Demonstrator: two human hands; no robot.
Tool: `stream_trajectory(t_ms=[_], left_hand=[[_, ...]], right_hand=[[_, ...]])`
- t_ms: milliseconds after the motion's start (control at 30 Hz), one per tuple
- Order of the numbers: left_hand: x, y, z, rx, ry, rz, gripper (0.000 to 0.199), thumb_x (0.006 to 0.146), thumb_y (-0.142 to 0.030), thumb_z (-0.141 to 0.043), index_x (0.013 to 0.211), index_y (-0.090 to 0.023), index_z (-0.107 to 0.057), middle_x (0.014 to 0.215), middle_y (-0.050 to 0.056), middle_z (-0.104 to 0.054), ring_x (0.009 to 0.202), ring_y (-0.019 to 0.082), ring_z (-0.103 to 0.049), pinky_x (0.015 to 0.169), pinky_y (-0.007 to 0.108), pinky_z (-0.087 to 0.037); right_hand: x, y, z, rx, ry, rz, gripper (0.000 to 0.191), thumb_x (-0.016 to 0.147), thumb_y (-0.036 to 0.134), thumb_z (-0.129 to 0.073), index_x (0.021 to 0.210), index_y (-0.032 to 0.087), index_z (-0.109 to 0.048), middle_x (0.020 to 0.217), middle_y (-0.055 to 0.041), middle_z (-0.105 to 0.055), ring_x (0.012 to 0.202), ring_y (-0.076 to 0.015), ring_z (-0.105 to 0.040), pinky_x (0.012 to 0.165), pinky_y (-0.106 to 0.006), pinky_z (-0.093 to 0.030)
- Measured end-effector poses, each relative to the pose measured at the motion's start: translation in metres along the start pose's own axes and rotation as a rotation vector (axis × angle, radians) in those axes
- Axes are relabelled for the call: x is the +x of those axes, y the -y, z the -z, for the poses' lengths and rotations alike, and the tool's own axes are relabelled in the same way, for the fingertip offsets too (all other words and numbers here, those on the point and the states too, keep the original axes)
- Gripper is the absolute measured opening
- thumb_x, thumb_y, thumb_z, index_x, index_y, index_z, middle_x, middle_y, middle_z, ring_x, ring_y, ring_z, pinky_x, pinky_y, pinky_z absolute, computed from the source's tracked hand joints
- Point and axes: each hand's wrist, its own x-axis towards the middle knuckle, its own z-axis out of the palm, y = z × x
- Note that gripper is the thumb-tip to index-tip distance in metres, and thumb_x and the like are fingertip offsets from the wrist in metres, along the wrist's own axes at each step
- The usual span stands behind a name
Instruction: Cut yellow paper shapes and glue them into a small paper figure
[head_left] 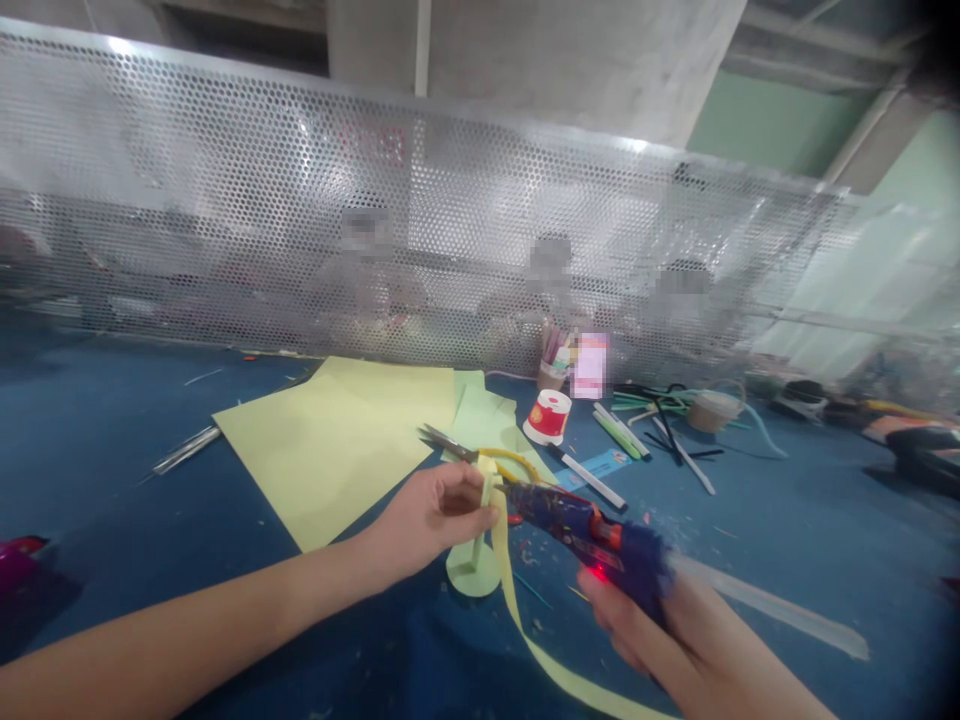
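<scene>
Glue gun (574,522) nosed in close to the left hand (435,510)

The left hand's fingers pinch a slim green stem (478,550) near its top, just over the bench (150,540); a round green disc (469,582) sits at its lower end. A yellow strip (513,598) hangs from beside the pinch and curves away to the right. The right hand (675,640) has its fingers wrapped around the glue gun's handle, where a small red light glows. Whether the trigger is squeezed, or the nozzle touches paper, I cannot tell.

The main risk looks like a burn: the nozzle points at the pinch, so a slight slip of either hand could bring it against the left fingertips. Too much glue could ooze onto the fingers or set in a lump. The strip's loose length could sag into wet glue or tug its upper end askew. A hard push from the nozzle might bend the thin stem. The scissors (465,453), lying open behind the pinch, could snag a sideways movement.
</scene>
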Motion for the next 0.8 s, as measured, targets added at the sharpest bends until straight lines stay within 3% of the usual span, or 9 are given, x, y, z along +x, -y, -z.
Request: stream_trajectory(t_ms=[200,367,533,800], left_hand=[[-0.001,0.0,0.0,0.009,0.005,-0.007,0.022,0.076,-0.034,-0.065,0.087,-0.016,-0.059,0.082,0.004,-0.067,0.077,0.016,-0.062,0.074,0.031,-0.047],[0.0,0.002,0.0,0.014,-0.012,0.002,0.024,0.075,-0.034,-0.065,0.089,-0.016,-0.058,0.083,0.004,-0.066,0.077,0.016,-0.062,0.074,0.032,-0.047],[0.0,0.003,0.0,-0.01,-0.014,-0.001,0.026,0.074,-0.034,-0.066,0.091,-0.016,-0.058,0.086,0.004,-0.066,0.079,0.017,-0.062,0.074,0.033,-0.048],[0.0,0.002,0.0,0.019,-0.01,0.005,0.025,0.075,-0.034,-0.066,0.089,-0.016,-0.057,0.081,0.003,-0.065,0.075,0.015,-0.061,0.07,0.029,-0.046]], right_hand=[[0.0,0.003,0.002,-0.006,-0.016,-0.017,0.024,0.075,0.047,-0.057,0.076,0.026,-0.069,0.059,-0.0033,-0.066,0.049,-0.0171,-0.058,0.042,-0.022,-0.046],[0.0,0.004,0.001,0.012,-0.045,0.017,0.027,0.076,0.047,-0.056,0.088,0.027,-0.069,0.064,-0.0041,-0.069,0.052,-0.0185,-0.06,0.045,-0.023,-0.048],[0.0,0.004,0.003,-0.006,-0.021,0.05,0.022,0.076,0.045,-0.057,0.073,0.027,-0.069,0.056,-0.0026,-0.065,0.047,-0.0172,-0.057,0.042,-0.023,-0.046],[0.001,0.011,0.002,-0.03,-0.055,0.065,0.026,0.077,0.048,-0.055,0.077,0.026,-0.067,0.055,-0.0024,-0.064,0.046,-0.0172,-0.057,0.043,-0.023,-0.046]])
